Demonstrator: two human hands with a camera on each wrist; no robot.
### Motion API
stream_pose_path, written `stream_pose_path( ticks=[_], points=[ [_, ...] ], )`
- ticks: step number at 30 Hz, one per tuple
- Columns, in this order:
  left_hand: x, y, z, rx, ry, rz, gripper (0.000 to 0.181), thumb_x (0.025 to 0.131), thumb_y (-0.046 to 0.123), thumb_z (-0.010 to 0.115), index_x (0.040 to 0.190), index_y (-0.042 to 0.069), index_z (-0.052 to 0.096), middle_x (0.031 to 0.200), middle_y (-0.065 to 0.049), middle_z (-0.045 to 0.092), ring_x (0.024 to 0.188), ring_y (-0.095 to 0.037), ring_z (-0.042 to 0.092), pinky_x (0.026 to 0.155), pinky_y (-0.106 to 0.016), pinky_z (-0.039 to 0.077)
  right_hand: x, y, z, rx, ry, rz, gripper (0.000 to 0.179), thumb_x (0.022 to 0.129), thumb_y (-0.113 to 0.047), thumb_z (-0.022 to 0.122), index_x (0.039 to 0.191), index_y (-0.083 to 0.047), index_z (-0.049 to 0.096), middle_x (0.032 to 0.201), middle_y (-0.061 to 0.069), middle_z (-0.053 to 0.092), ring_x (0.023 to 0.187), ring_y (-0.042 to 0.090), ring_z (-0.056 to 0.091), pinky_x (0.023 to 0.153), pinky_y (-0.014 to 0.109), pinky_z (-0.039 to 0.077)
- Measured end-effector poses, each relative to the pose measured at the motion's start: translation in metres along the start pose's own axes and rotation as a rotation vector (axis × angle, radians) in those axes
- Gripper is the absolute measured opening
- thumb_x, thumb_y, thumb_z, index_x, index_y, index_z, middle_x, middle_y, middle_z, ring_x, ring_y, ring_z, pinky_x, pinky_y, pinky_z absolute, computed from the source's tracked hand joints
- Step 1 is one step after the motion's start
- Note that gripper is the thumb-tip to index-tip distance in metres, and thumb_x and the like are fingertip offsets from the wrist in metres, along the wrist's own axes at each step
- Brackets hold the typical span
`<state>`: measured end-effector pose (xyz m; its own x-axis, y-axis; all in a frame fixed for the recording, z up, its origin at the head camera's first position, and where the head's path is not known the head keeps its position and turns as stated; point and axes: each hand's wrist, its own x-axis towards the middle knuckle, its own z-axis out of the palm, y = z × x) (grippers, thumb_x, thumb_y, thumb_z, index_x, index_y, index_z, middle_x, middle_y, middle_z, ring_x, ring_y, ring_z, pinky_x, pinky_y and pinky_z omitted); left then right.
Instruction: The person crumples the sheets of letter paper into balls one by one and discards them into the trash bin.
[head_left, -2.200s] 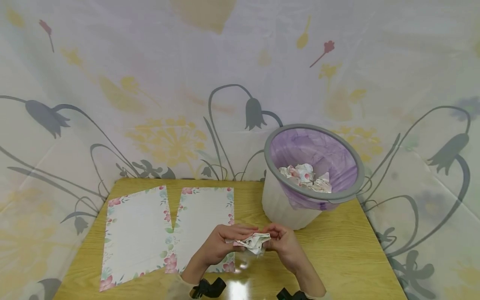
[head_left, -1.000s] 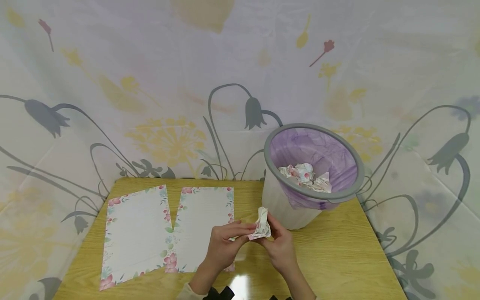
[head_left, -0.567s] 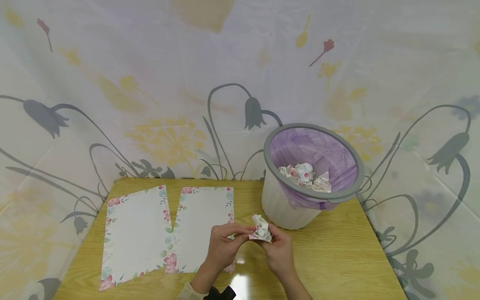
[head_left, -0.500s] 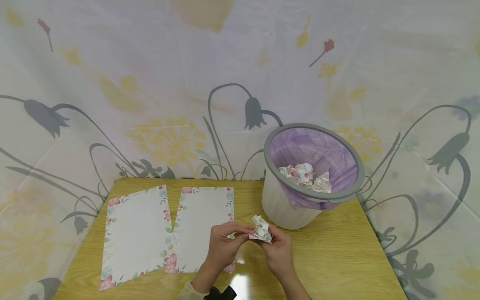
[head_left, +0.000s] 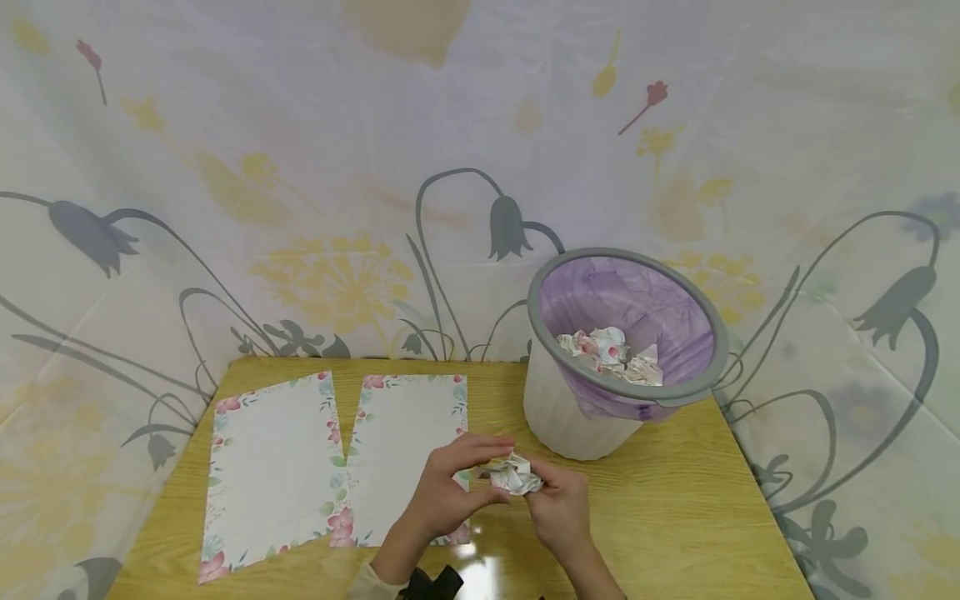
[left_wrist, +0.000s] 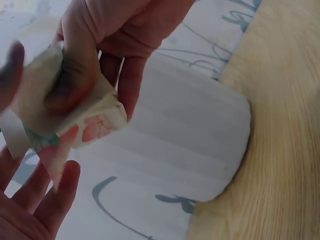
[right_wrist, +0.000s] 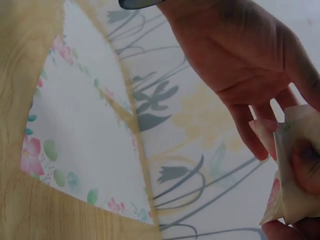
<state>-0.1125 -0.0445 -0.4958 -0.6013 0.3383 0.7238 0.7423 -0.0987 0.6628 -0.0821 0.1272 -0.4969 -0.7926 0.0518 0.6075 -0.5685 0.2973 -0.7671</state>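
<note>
A crumpled sheet of floral-bordered paper is held above the table's front part. My right hand grips it, its thumb pressing on the folds in the left wrist view. Around the paper's left side, my left hand has its thumb and fingers spread apart. Its loose fingers lie close to a hanging corner of the paper. The right wrist view shows the left palm facing the camera. Whether the left fingertips touch the paper cannot be told.
Two flat floral-bordered sheets, a left one and a right one, lie on the wooden table. A white bin with a grey rim and purple liner stands at the back right. Crumpled papers lie inside it.
The paper has become a more compact wad, its upright end folded down. The left thumb and fingers have spread from their pinch on it, while the right hand keeps its grip.
</note>
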Motion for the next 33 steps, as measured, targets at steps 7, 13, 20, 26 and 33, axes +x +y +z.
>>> stream_pose_path(
  ticks=[7, 13, 20, 26, 33],
  points=[
    [0.004, 0.006, 0.000, 0.090, -0.030, 0.033, 0.061, 0.065, -0.002, 0.086, 0.122, 0.000, 0.067, 0.115, -0.017, 0.064, 0.105, -0.030, 0.064, 0.080, -0.037, 0.058, 0.004, -0.007, -0.002, -0.071, 0.019, -0.042, 0.036, 0.054, 0.033, 0.073, 0.077, 0.004, 0.073, 0.075, 0.016, 0.073, 0.066, -0.003, 0.061, 0.049, 0.015, 0.050],
    [0.018, 0.031, -0.001, 0.028, -0.025, -0.022, 0.058, 0.057, -0.013, 0.087, 0.110, -0.004, 0.065, 0.106, -0.019, 0.060, 0.098, -0.032, 0.064, 0.076, -0.036, 0.060, 0.010, -0.027, -0.001, -0.014, 0.039, 0.003, 0.033, 0.056, 0.034, 0.071, 0.077, 0.008, 0.071, 0.077, 0.021, 0.072, 0.071, 0.004, 0.067, 0.052, 0.016, 0.053],
    [0.013, 0.026, 0.002, 0.007, 0.129, -0.083, 0.041, 0.064, -0.018, 0.083, 0.098, -0.003, 0.064, 0.095, -0.018, 0.061, 0.085, -0.028, 0.064, 0.062, -0.032, 0.060, 0.002, -0.004, -0.002, -0.052, 0.025, 0.048, 0.030, 0.065, 0.018, 0.084, 0.087, 0.001, 0.075, 0.087, 0.013, 0.075, 0.082, 0.024, 0.073, 0.076, 0.025, 0.058],
    [-0.002, 0.003, 0.002, -0.136, 0.277, -0.123, 0.025, 0.077, -0.015, 0.076, 0.096, -0.007, 0.060, 0.089, -0.019, 0.057, 0.084, -0.016, 0.062, 0.059, -0.024, 0.058, 0.001, -0.001, -0.005, 0.176, -0.020, 0.044, 0.035, 0.070, 0.017, 0.079, 0.101, 0.005, 0.072, 0.102, 0.018, 0.073, 0.098, 0.018, 0.071, 0.085, 0.033, 0.057],
    [-0.004, 0.001, 0.006, -0.224, 0.410, -0.173, 0.016, 0.089, 0.001, 0.070, 0.091, -0.010, 0.058, 0.085, -0.009, 0.057, 0.085, -0.011, 0.060, 0.075, -0.019, 0.053, -0.005, 0.002, 0.002, 0.284, -0.130, -0.116, 0.068, 0.061, 0.026, 0.078, 0.125, 0.014, 0.059, 0.129, 0.015, 0.063, 0.118, 0.016, 0.061, 0.093, 0.031, 0.052]
  ],
)
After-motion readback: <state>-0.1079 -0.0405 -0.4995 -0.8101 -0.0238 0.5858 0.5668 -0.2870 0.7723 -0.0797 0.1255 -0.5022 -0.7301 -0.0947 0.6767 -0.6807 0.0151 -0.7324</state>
